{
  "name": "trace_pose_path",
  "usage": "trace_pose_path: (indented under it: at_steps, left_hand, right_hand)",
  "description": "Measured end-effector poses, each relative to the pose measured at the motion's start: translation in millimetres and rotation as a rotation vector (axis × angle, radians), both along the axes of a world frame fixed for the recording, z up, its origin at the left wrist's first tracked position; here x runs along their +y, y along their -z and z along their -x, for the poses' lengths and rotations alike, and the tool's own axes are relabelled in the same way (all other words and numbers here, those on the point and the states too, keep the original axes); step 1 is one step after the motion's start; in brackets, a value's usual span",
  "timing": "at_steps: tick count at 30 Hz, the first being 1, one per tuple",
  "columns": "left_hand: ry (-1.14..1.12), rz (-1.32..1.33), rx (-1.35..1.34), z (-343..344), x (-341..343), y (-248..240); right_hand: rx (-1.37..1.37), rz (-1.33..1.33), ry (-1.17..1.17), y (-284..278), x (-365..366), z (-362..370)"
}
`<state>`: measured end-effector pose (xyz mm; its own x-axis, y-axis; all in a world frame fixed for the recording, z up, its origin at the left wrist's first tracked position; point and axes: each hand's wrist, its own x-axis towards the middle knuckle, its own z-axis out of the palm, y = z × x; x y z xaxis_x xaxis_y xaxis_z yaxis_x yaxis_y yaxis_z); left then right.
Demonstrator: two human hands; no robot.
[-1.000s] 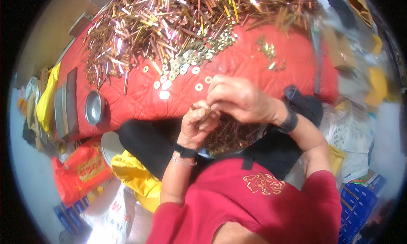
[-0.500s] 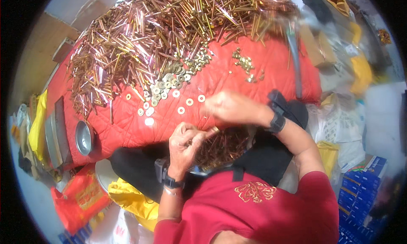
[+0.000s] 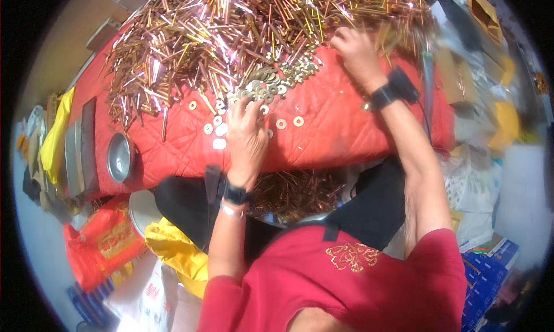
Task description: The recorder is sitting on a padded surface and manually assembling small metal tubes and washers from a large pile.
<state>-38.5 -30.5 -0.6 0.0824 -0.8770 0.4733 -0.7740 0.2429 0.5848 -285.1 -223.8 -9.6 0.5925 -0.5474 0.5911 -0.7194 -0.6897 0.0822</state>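
Note:
On the red quilted cloth (image 3: 190,159) lies a large heap of long, coppery-gold bolts (image 3: 196,38). Along its near edge gather a cluster of flat round washers (image 3: 259,87) and a scatter of small brass-coloured nuts (image 3: 303,66). My left hand (image 3: 247,136) reaches down among the washers, fingers bent and tips close together; whatever they pinch is hidden. Farther off to the right, my right hand (image 3: 358,52) touches down at the heap's edge beside the nuts. Its fingers are curled in, and what they hold cannot be seen.
A container full of bolts (image 3: 297,193) sits between my legs. At the cloth's left end stands a metal bowl (image 3: 120,158). Yellow bags (image 3: 173,248), a red bag (image 3: 107,239) and blue boxes (image 3: 490,274) surround me.
Both hands have come apart from above my lap. The left moved forward onto the washers, and the right moved forward and right to the heap's edge. The bolt between them is out of sight.

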Motion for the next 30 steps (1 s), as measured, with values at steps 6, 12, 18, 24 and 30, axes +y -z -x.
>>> trace_pose_path:
  at_steps: [6, 12, 18, 24, 30]
  left_hand:
    - [0.038, -0.062, -0.217, 17.3, -4.8, 30.1]
    - [0.137, 0.020, -0.026, 7.9, 21.7, 38.5]
    - [-0.004, -0.390, 1.190, 6.9, 56.9, 5.7]
    - [0.033, -0.596, 1.641, -0.3, 85.2, 4.2]
    - [0.056, -0.316, 1.853, 5.4, 91.6, 24.5]
  right_hand:
    - [-0.336, -0.185, -0.254, -28.7, 90.7, -30.2]
    - [-0.216, -0.623, -0.174, -21.1, 158.2, -27.1]
    - [-0.176, -0.581, -0.179, -3.8, 158.6, -32.1]
    - [0.156, -0.466, -0.173, -15.3, 147.8, -57.0]
    - [0.712, -0.676, -0.024, -47.3, 110.6, -125.2]
